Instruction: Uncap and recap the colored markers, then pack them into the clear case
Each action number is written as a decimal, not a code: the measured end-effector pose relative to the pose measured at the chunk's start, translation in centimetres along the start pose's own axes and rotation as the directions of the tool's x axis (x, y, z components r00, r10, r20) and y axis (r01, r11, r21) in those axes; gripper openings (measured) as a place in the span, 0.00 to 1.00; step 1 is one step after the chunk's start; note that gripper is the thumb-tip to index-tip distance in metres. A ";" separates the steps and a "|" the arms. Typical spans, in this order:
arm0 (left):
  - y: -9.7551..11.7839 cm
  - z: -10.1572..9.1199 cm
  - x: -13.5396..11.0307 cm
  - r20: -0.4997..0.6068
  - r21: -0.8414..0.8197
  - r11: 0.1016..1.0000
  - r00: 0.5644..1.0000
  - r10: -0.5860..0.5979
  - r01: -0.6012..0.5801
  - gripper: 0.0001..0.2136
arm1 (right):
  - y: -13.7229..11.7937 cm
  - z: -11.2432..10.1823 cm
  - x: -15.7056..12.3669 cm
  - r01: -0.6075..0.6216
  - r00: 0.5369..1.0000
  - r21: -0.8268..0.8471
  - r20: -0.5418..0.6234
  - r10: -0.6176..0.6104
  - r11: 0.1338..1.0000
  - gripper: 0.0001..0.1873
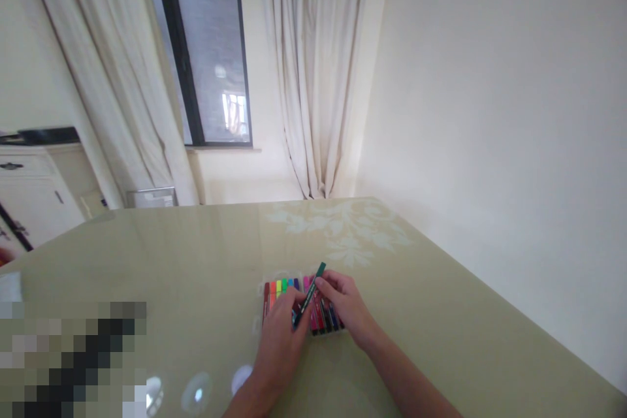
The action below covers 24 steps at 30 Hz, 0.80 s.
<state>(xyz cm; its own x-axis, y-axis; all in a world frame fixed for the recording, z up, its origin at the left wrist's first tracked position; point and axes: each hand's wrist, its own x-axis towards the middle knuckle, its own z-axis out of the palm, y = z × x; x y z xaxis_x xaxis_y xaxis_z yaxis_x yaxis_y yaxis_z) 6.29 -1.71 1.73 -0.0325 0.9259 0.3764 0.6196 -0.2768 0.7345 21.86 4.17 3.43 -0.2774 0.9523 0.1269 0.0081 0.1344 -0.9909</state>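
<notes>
A clear case of coloured marker pens (pixel 280 292) lies on the glossy olive table (pixel 196 261), a little ahead of me. Both hands rest over its right half. My left hand (pixel 280 339) and my right hand (pixel 343 304) pinch the two ends of one dark green marker (pixel 309 294), which is tilted up above the row of pens. The left fingers hold its lower end, the right fingers its upper end near the cap. Red, orange, yellow and green pens show to the left of my hands; the pens under my hands are partly hidden.
The table reaches to a white wall (pixel 490 111) on the right. Behind it hang pale curtains (pixel 313 65) beside a dark-framed window (pixel 206 46). A white cabinet (pixel 29 196) stands at the far left. A blurred patch (pixel 73 359) covers the table's near left corner.
</notes>
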 end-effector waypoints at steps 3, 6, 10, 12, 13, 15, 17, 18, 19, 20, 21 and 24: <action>0.0 0.3 -0.3 0.063 0.055 0.996 0.995 0.071 -0.075 0.08 | 0.1 -0.5 0.4 -0.039 0.998 0.082 -0.049 0.043 0.996 0.24; -0.1 0.6 -0.6 0.166 0.172 0.956 0.963 0.211 -0.239 0.15 | 0.0 -2.4 1.1 -0.030 0.980 -0.010 -0.195 0.028 0.999 0.24; -0.3 1.5 -0.8 0.325 0.314 0.843 0.884 0.337 -0.436 0.24 | 0.1 -5.9 1.7 -0.081 0.979 -0.265 -0.204 0.026 0.961 0.20; -0.3 1.8 -0.8 0.349 0.357 0.813 0.873 0.340 -0.459 0.23 | 0.3 -6.8 1.7 -0.117 0.986 -0.360 -0.151 0.066 0.926 0.19; -0.3 2.0 -0.8 0.347 0.372 0.808 0.876 0.335 -0.456 0.22 | 0.4 -7.0 1.6 -0.120 0.989 -0.397 -0.126 0.075 0.910 0.18; -0.3 2.2 -0.7 0.334 0.389 0.804 0.883 0.331 -0.449 0.21 | 0.7 -6.8 1.4 -0.108 0.993 -0.459 -0.097 0.071 0.882 0.17; -0.2 2.2 -0.8 0.323 0.395 0.802 0.885 0.336 -0.449 0.21 | 0.9 -6.1 1.3 -0.105 0.993 -0.519 -0.097 0.063 0.848 0.17; -0.2 2.2 -0.8 0.324 0.395 0.800 0.883 0.340 -0.453 0.20 | 1.0 -5.8 1.3 -0.106 0.993 -0.548 -0.106 0.057 0.830 0.17; -0.1 2.2 -0.9 0.323 0.396 0.799 0.883 0.341 -0.453 0.20 | 1.0 -5.5 1.2 -0.108 0.992 -0.576 -0.116 0.050 0.811 0.16; 0.0 2.2 -0.9 0.323 0.398 0.799 0.884 0.338 -0.451 0.21 | 1.0 -5.3 1.2 -0.110 0.991 -0.603 -0.126 0.042 0.790 0.15; 0.0 2.2 -1.0 0.325 0.403 0.798 0.885 0.334 -0.449 0.21 | 0.9 -5.1 1.2 -0.116 0.989 -0.628 -0.142 0.033 0.770 0.13; 0.1 2.1 -1.1 0.333 0.419 0.791 0.886 0.322 -0.445 0.22 | 0.9 -4.9 1.2 -0.161 0.976 -0.678 -0.215 0.016 0.717 0.06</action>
<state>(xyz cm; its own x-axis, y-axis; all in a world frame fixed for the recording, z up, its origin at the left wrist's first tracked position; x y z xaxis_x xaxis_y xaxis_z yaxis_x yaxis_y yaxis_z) 8.05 -2.21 0.18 0.4319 0.8171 0.3819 0.8335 -0.5233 0.1771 26.29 6.74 2.92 -0.0642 0.9910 0.1177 0.7018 0.1287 -0.7006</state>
